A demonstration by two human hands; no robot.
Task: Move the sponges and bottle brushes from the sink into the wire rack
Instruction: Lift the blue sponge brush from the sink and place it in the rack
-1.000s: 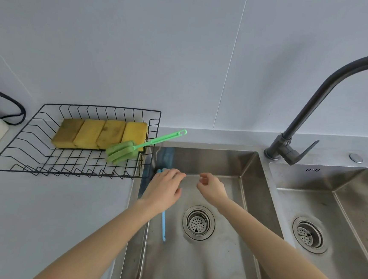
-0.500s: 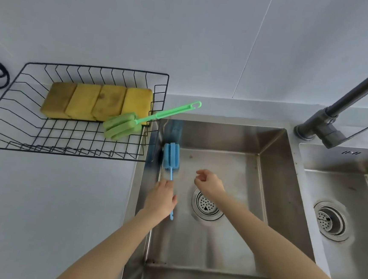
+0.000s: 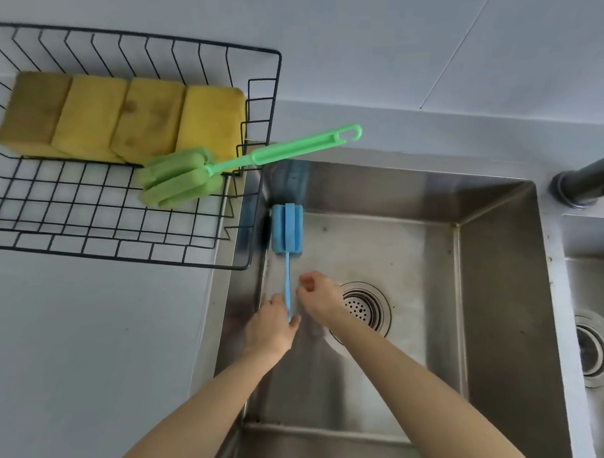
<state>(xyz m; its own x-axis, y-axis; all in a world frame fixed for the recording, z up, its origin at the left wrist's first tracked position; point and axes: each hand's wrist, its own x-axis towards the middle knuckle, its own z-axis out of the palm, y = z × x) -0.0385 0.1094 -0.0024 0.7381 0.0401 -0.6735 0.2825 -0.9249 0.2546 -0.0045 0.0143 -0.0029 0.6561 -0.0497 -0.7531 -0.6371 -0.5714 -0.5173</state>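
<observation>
The left hand [image 3: 272, 330] grips the near end of the blue bottle brush [image 3: 286, 242] by its thin handle, presumably because the handle gives a clean lift out of the sink [image 3: 490, 267]. The right hand [image 3: 318, 296] hangs loosely curled beside the handle, holding nothing. The brush lies in the far left corner of the basin; its head is ribbed blue foam. On the surface to the left, the wire rack [image 3: 259, 159] holds four yellow sponges [image 3: 124, 118] and the green bottle brush [image 3: 203, 172], whose handle overhangs the rim.
</observation>
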